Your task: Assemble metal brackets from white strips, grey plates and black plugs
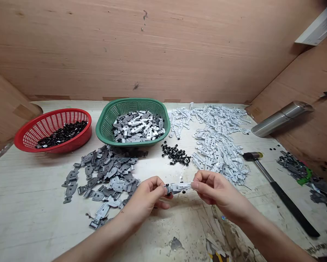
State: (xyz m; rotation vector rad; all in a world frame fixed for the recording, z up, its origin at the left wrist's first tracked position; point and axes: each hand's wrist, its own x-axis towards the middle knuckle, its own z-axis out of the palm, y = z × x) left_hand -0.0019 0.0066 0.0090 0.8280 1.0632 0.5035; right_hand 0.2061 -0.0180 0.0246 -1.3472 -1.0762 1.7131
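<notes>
Surface [38, 207], pale and stained, bearing the goods listed. Green basket [133, 105], toward the back, part-filled with white and grey metal pieces. Red basket [77, 141], to its left, holding dark pieces. White pile [220, 153], slender parts, spread right of the green basket. Grey pile [111, 173], flat plates, in front of the green basket and to the left. Hammer [274, 183], right side, dark handle toward the near edge. Black pile [176, 154], small fittings, between the grey and white piles. Left hand [152, 193] and right hand [212, 185], bare, each closed in a pinch on one item. Metal part [180, 187], slender, held lengthwise between both, in front of the black pile; contact with the surface cannot be told. Handling, by judgement: light, stiff, not fragile, smooth enough to twist in the grip; best held at the two ends. Pose: forearms converge from the lower corners; left thumb and forefinger pinch the darker end, right thumb and forefinger the pale tip, remaining right fingers curled beneath.
</notes>
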